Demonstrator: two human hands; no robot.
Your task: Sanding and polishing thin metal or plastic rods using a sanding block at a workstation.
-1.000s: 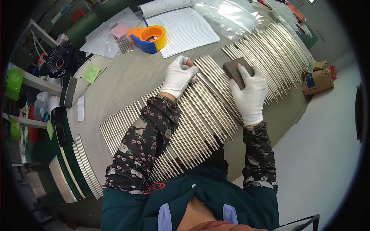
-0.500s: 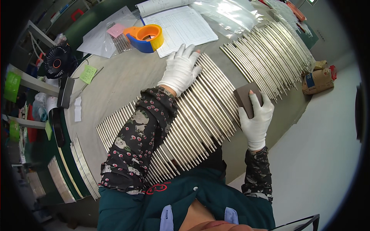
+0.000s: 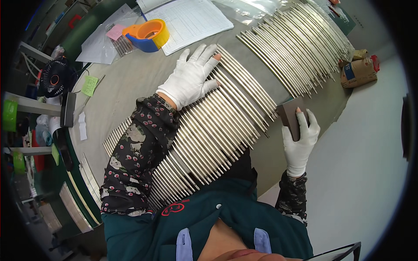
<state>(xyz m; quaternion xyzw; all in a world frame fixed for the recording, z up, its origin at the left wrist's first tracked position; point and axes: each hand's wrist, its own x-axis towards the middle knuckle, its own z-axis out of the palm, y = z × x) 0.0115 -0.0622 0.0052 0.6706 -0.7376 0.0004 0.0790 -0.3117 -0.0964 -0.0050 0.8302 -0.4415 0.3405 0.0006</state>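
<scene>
My left hand point(image 3: 190, 74), in a white glove with bare thumb and index fingertips, lies spread over the far ends of a row of thin metal rods point(image 3: 213, 126). Its fingers are apart and grip nothing. On the right, my right hand point(image 3: 301, 141), gloved the same way, is closed round a flat brown block point(image 3: 291, 116) that looks like a sanding sponge. The block is beside the near ends of the rightmost rods; whether it touches them I cannot tell. Several rods at the right of the row lie a little apart from the others.
A second batch of metal rods point(image 3: 296, 50) lies at the far right, near a brown paper bag point(image 3: 359, 74). An orange and blue tape dispenser point(image 3: 148, 37) and record sheets point(image 3: 196, 24) are at the back. A small black fan point(image 3: 54, 78) stands at the left.
My right hand has moved right with the brown block. Several rods at the right of the row have shifted away from the rest, leaving a gap. My left hand stays spread on the rods.
</scene>
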